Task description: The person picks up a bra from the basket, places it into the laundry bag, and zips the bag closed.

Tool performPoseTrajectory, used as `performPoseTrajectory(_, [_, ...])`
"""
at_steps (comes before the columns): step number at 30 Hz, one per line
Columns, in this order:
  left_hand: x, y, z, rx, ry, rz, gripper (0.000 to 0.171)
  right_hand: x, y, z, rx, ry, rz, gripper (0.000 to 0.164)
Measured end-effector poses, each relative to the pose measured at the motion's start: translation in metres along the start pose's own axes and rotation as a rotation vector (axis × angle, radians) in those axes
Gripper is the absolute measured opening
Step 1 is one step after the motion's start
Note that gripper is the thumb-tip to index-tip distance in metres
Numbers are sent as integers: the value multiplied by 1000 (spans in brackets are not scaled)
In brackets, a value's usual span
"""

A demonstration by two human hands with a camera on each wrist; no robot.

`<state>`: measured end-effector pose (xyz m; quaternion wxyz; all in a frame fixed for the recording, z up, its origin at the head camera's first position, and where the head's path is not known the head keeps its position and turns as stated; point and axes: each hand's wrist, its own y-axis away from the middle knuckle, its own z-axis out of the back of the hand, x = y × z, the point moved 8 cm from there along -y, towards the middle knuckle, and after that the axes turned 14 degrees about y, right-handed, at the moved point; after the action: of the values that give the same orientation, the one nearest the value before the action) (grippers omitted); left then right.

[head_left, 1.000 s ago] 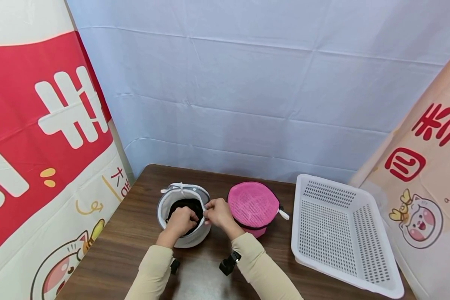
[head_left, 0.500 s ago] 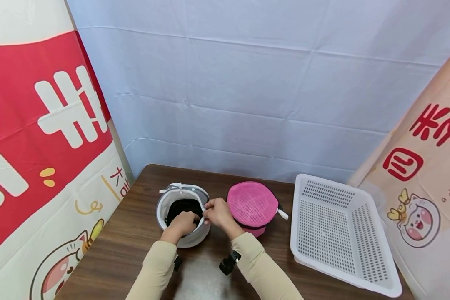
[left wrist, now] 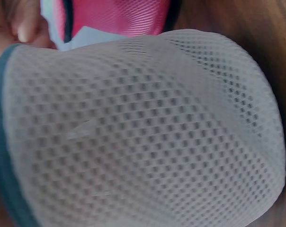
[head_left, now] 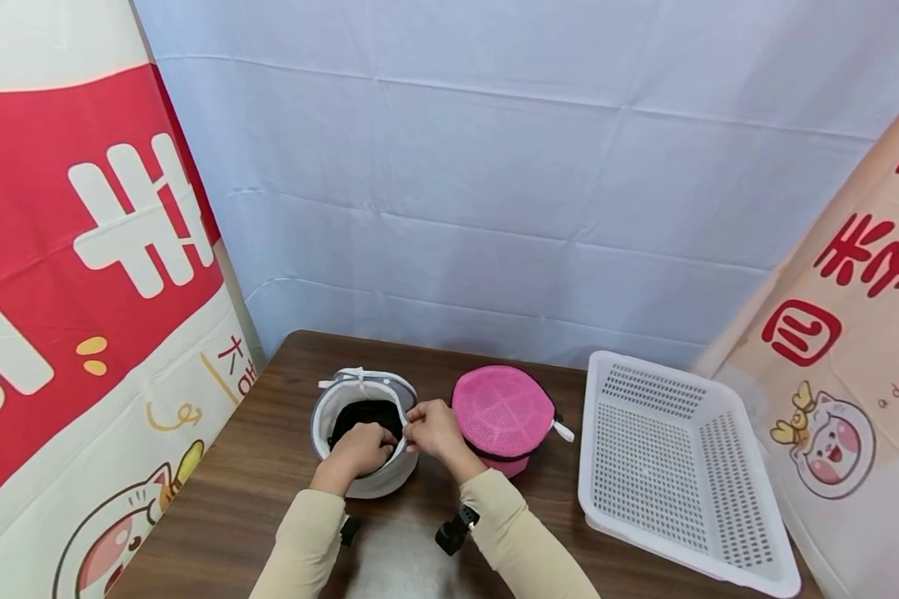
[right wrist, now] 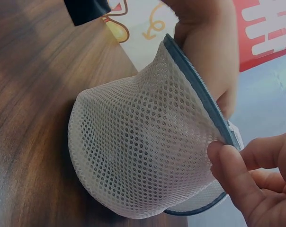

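A white mesh laundry bag (head_left: pixel 391 484) with a grey-blue zipped rim stands unzipped on the table, its lid flap folded back. Black fabric (head_left: pixel 367 410) lies bunched inside it. My left hand (head_left: pixel 361 449) reaches over the near rim into the bag, fingers down at the black fabric; I cannot tell whether they grip it. On the bag's right side, my right hand (head_left: pixel 432 428) pinches the rim between thumb and fingers. The right wrist view shows this pinch, the right fingers (right wrist: pixel 233 165) just below the zip. Mesh wall (left wrist: pixel 133 132) fills most of the left wrist view.
A pink mesh bag (head_left: pixel 502 409) with a black zip and white tab sits just right of my right hand. Farther right lies a white perforated plastic basket (head_left: pixel 586 466). The brown wooden table (head_left: pixel 217 507) meets a pale blue cloth backdrop (head_left: pixel 449 208), with printed curtains at both sides.
My left hand has shifted slightly inside the bag, back toward the near rim, and more of the black fabric shows. My right hand keeps its pinch on the rim.
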<state>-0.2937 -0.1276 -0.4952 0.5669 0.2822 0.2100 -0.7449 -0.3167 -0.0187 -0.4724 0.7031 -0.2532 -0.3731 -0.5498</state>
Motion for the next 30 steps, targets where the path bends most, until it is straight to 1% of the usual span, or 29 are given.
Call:
performPoseTrajectory(6, [-12,6,7,-32,-23,-69,11,-5,-1,-4,7,-21,-16,19])
performPoseTrajectory(8, [-14,9,11,-51,-15,-75,11,-5,-1,-5,9,-19,-16,18])
performPoseTrajectory(11, [-20,13,19,-93,5,-102,11,-4,-1,-5,10,-13,-12,18])
performPoseTrajectory(15, [-26,16,27,-125,20,-132,13,-3,-1,-5,12,-12,-14,19])
performPoseTrajectory(18, [-26,16,28,-125,17,-121,15,-2,-1,-5,9,-15,-14,19])
performPoseTrajectory(21, [-24,19,31,-140,-29,-83,20,-2,0,-6,10,-13,-9,18])
performPoseTrajectory(23, [-21,23,36,-169,-69,-59,24,-2,1,-7,10,-3,-2,18])
performPoseTrajectory(26, [-20,27,44,-232,-128,-36,29,-2,2,-9,7,13,5,17])
performPoseTrajectory(30, [-20,31,53,-305,-174,-44,31,-2,1,-8,-3,17,10,15])
